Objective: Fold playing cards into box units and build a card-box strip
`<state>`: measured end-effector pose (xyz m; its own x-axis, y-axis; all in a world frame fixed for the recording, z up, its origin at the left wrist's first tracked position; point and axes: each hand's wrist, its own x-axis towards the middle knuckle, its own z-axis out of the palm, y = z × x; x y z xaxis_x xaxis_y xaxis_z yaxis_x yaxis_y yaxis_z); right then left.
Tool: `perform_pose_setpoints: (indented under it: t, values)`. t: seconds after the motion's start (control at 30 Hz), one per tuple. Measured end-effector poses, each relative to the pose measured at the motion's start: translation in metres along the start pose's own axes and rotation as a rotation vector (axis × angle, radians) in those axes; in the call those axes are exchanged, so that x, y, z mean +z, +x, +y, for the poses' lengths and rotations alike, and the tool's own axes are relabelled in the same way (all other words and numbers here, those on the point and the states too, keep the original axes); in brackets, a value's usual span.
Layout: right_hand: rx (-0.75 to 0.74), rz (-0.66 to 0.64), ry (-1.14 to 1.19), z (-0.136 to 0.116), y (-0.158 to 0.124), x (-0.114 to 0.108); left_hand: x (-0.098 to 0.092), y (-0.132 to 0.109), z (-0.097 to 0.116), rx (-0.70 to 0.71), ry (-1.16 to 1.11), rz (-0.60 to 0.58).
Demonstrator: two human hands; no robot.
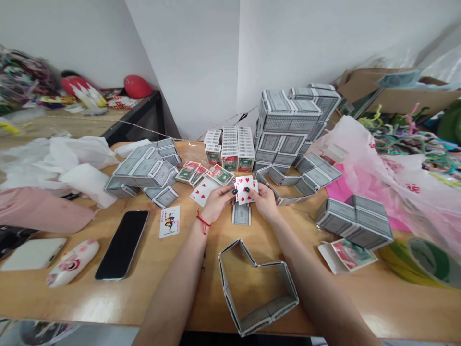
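Observation:
Both hands meet over the middle of the wooden table (pixel 151 283). My left hand (pixel 217 203) and my right hand (pixel 264 199) together pinch a small fan of playing cards (pixel 244 185), red hearts face up. Under them lies a face-down stack of cards (pixel 241 215). A red string circles my left wrist. Closer to me stands a heart-shaped frame (pixel 284 276) built from folded cards. A loose hearts card (pixel 201 191) lies left of the hands, and a joker card (pixel 169 221) further left.
Sealed card decks (pixel 230 150) and grey card-built blocks (pixel 284 125) stand behind the hands; more blocks lie at left (pixel 146 169) and right (pixel 356 220). A black phone (pixel 122 244), a white case (pixel 33 253), plastic bags (pixel 378 168) and a tape roll (pixel 428 262) ring the area.

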<state>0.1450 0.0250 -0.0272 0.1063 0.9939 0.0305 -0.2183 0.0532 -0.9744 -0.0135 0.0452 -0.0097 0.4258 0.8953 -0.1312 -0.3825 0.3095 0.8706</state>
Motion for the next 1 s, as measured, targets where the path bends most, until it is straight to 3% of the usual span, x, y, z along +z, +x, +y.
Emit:
perform_pose_setpoints:
  t: [0.47,1.0]
  values:
    - [-0.020,0.032,-0.120,0.0086,-0.0008,-0.0016,0.0066,-0.0006,0.0024,-0.035,0.051,0.031]
    - [-0.020,-0.001,-0.113,0.0030,-0.0056,0.0021,0.0043,0.0052,-0.0033,-0.033,0.099,0.167]
